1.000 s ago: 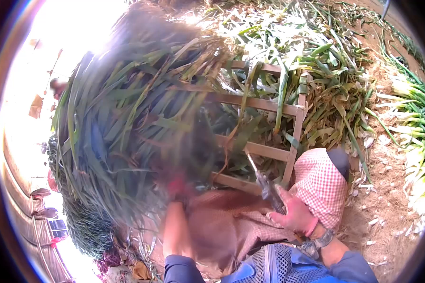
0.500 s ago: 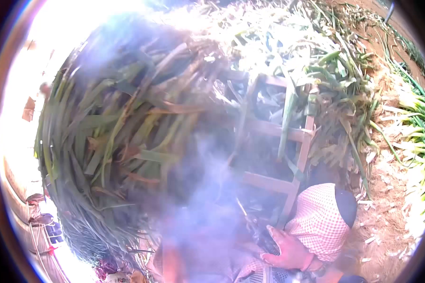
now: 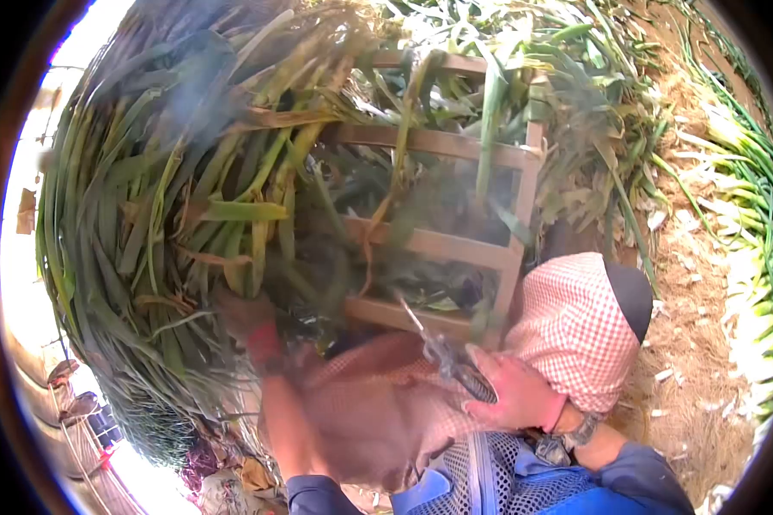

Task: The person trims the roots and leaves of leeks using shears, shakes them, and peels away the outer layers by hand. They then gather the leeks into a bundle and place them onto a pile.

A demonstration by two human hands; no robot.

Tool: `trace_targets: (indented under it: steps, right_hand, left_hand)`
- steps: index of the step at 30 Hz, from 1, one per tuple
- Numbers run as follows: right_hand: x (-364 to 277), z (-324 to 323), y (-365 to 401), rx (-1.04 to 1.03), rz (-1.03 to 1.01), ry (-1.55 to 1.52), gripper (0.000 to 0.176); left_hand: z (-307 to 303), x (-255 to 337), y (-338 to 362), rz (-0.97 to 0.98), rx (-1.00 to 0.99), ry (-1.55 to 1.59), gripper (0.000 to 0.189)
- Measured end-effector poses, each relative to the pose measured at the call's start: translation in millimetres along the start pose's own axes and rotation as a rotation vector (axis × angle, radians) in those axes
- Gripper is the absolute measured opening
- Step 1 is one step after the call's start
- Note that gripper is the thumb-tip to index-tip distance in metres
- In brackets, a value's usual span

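My left hand (image 3: 245, 319), in a glove with a pink cuff, reaches into the lower edge of a big heap of long green leek-like leaves (image 3: 223, 172). Shadow and leaves hide its fingers, so its grip does not show. My right hand (image 3: 515, 390), in a pink glove, is closed around a narrow-bladed hand tool (image 3: 442, 352) with a dark handle. The thin blade points up and left, toward a slatted wooden frame (image 3: 472, 251) just beyond. A checked cloth (image 3: 567, 335) covers my legs beneath both arms.
Cut leaves (image 3: 584, 120) lie heaped behind and beside the wooden frame. Along the right, a row of green-topped stalks with pale ends (image 3: 743, 223) borders straw-coloured ground (image 3: 687, 343) strewn with scraps. Bags and cords (image 3: 82, 412) show at the lower left. Haze blurs parts of the view.
The bright haze has thinned, and the view has tilted down, bringing more of my lap and arms into sight. My left hand now shows at the leaves; the tool stays in my right hand.
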State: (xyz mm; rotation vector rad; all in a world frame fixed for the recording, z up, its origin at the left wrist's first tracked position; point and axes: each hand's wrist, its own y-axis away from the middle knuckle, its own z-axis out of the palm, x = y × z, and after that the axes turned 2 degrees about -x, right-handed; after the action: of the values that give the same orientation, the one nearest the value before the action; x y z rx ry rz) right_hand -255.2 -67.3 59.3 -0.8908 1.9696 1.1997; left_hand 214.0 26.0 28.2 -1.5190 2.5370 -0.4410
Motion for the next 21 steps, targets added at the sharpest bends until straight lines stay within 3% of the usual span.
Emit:
trace_targets:
  steps: [6,8,12,15,16,18,19,21]
  right_hand:
    - [3.5,4.6,2.0,0.032,-0.029,0.031,0.098]
    - [1.6,2.6,1.6,0.031,-0.026,0.026,0.099]
    - [9.4,10.0,-0.4,0.07,-0.043,0.006,0.099]
    - [7.5,5.4,-1.5,0.086,-0.04,-0.028,0.098]
    - [4.9,3.2,-1.1,0.125,-0.03,-0.045,0.098]
    - [-0.3,-0.2,0.0,0.197,-0.027,-0.115,0.098]
    - [-0.4,-0.4,0.0,0.197,-0.029,-0.112,0.098]
    - [0.0,-1.0,-0.1,0.277,-0.082,-0.131,0.099]
  left_hand:
    - [-36.2,34.3,15.7,0.035,-0.137,0.095,0.056]
    - [-47.2,57.3,35.6,-0.069,-0.268,0.05,0.052]
    - [-46.7,71.7,82.9,0.084,-0.13,0.218,0.036]
    - [-64.9,95.5,116.4,-0.064,-0.429,0.163,0.045]
    - [-53.3,90.9,131.9,-0.064,-0.427,0.165,0.045]
    - [-21.7,67.8,173.8,0.25,-0.114,0.201,0.041]
    - [-25.4,67.5,188.1,0.248,-0.112,0.202,0.041]
    - [-31.4,70.2,215.4,0.211,-0.344,0.285,0.043]
